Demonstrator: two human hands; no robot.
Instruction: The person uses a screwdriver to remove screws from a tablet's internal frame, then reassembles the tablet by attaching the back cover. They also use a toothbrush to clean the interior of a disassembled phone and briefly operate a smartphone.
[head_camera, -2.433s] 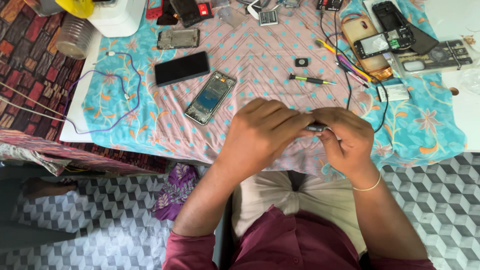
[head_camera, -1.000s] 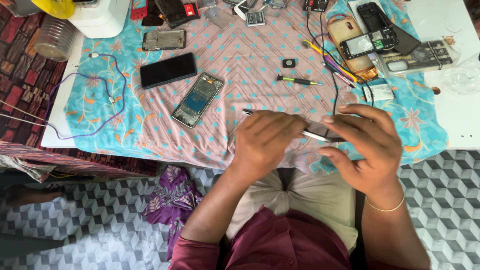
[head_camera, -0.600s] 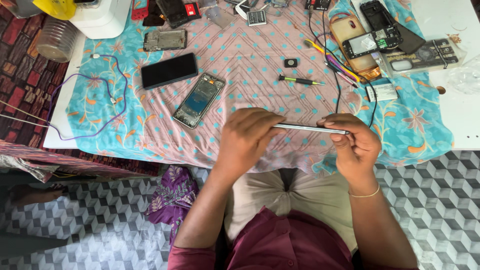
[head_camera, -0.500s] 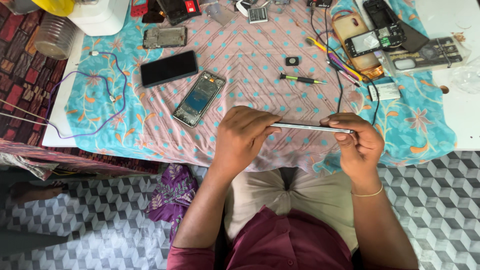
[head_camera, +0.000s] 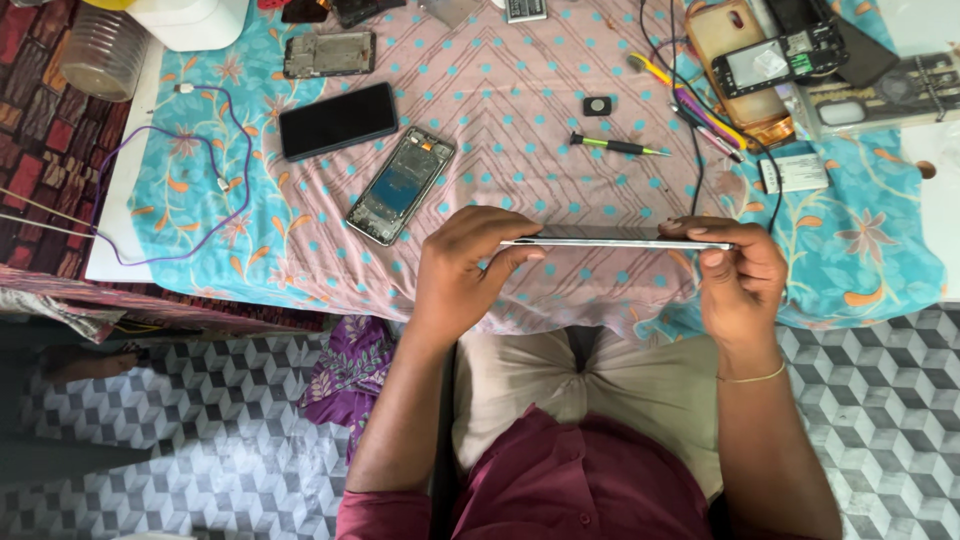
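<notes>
Both hands pinch a thin phone panel (head_camera: 620, 241) edge-on above the patterned cloth (head_camera: 520, 80), the left hand (head_camera: 465, 270) gripping one end and the right hand (head_camera: 738, 275) the other, with an opened phone (head_camera: 401, 185) and a screwdriver (head_camera: 615, 146) lying beyond it.

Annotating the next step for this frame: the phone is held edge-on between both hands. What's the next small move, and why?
Probably tilt the phone flat-side up toward the eyes. The left hand and right hand each pinch one end, holding it level and edge-on above the cloth, so only its thin side shows. Neither hand has a tool; the screwdriver lies apart on the cloth.
</notes>
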